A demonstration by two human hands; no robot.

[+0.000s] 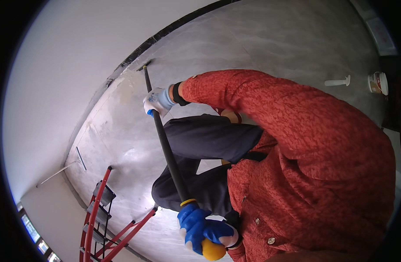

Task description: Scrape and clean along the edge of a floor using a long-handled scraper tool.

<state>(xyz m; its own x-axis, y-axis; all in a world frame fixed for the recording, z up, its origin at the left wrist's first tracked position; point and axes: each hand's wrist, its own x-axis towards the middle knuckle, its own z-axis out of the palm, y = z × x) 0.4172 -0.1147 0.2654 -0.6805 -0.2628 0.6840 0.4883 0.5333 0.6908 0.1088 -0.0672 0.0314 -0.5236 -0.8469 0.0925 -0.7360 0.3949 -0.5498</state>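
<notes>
My right hand (157, 101), in a white glove with a light blue cuff, grips the shaft of a black long-handled floor scraper (169, 152) partway along it. Lower in view, my left hand (194, 226) in a blue-coated glove wraps the shaft's end, just past a yellow ring. A yellow end cap (213, 249) shows below the glove. The thin dark scraper head (144, 65) rests on the grey floor (200, 42) near the base of the wall. Pale, rough patches mark the floor beside it. My bent knees in dark trousers are beside the shaft.
A red stepladder (97, 216) with grey treads stands at the lower left. A T-shaped squeegee (81, 159) leans against the white wall (49, 108). Along the wall's foot runs a black band (148, 42). A white-handled tool (337, 82) and a plastic bucket (377, 83) are at the right.
</notes>
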